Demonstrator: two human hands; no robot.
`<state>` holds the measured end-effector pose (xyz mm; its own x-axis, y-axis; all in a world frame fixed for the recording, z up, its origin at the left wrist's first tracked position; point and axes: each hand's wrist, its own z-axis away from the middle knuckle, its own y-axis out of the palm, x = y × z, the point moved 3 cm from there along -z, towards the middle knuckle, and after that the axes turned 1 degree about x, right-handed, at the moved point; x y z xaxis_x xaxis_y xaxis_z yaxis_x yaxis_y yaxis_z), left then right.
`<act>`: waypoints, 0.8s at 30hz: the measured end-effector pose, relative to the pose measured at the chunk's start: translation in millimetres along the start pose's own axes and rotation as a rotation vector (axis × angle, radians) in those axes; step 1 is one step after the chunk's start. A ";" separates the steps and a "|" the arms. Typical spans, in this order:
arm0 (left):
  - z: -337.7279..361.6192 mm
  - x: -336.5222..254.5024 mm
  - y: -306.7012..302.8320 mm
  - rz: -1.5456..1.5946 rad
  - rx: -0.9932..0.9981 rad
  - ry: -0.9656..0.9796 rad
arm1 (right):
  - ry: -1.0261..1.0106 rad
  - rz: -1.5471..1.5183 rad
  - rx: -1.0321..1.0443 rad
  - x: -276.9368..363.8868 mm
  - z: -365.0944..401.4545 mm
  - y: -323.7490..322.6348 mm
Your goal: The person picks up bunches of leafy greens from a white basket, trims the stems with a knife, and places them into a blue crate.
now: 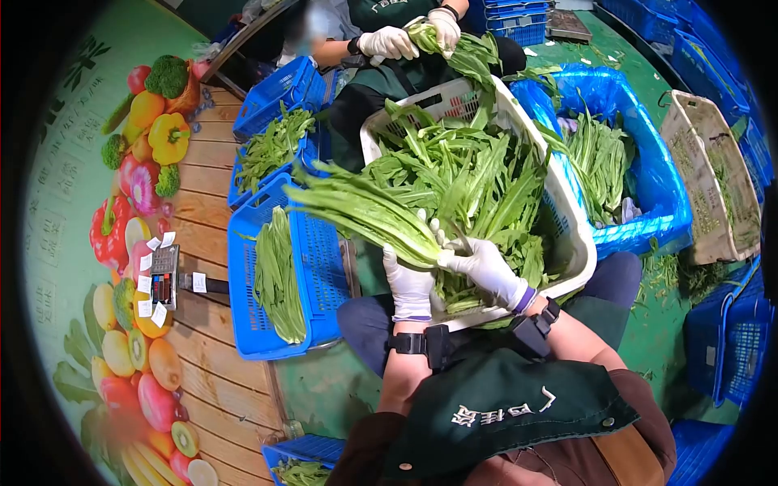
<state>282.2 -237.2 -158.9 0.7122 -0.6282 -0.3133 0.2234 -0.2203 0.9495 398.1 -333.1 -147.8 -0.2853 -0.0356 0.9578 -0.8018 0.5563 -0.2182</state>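
My left hand (410,283), in a white glove, grips a bunch of long leafy greens (365,217) near its pale stem end. The leaves point up and left, over the edge of a blue basket. My right hand (489,271), also gloved, is closed at the cut stem ends of the same bunch. Beneath both hands is a white crate (577,261), heaped with loose leafy greens (454,174). In the blue basket (324,283) to the left lies a bundle of greens (279,279).
Across the crate, a co-worker's gloved hands (413,39) hold more greens. A blue-lined crate (660,186) of greens stands right, beside a beige crate (698,166). Left are a scale (164,275) with paper tags and another blue basket (247,182) of greens. Blue baskets (725,332) stack far right.
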 end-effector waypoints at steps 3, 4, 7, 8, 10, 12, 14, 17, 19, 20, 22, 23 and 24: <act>-1.3 -12.0 -1.2 -0.275 0.063 -0.048 | 0.466 -0.301 0.306 9.1 -1.1 -8.7; -3.7 -14.9 -2.3 -0.239 0.108 -0.043 | 0.469 -0.301 0.307 5.5 -1.6 -6.8; -6.1 -13.5 -10.1 -0.312 0.019 -0.021 | -0.053 0.062 0.013 9.1 -5.5 -3.7; -6.5 -11.6 -10.7 -0.281 0.026 0.035 | -0.054 0.062 0.005 6.8 -1.0 1.2; -9.2 -8.5 -10.2 -0.241 0.039 0.088 | 0.139 0.058 0.041 -4.7 10.2 9.9; -8.0 -7.4 -6.9 -0.184 0.074 0.130 | 0.237 0.005 0.212 18.7 14.2 8.5; -8.0 -5.4 -5.6 -0.173 0.062 0.132 | 0.080 0.072 0.125 3.2 15.8 20.9; -8.3 -5.2 3.5 -0.184 0.062 0.167 | 0.044 0.109 0.076 -4.2 15.4 25.7; -6.6 -4.8 8.8 -0.146 0.055 0.164 | 0.045 0.111 0.063 -2.0 14.9 24.2; -8.1 -4.8 8.5 -0.145 0.056 0.165 | 0.048 0.113 0.047 -0.4 14.2 22.9; -8.8 -4.8 9.4 -0.164 0.065 0.187 | 0.042 0.129 0.044 -2.4 14.6 23.8; -7.8 -3.4 11.1 -0.163 0.065 0.187 | 0.037 0.145 0.039 -4.0 14.5 24.6; -6.6 -1.3 13.1 -0.152 0.065 0.200 | 0.037 0.146 0.039 -9.6 13.1 27.8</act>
<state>288.5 -234.3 -145.9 0.7923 -0.4260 -0.4367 0.2994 -0.3522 0.8867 371.6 -328.1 -165.5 -0.3818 0.0742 0.9213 -0.7729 0.5209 -0.3623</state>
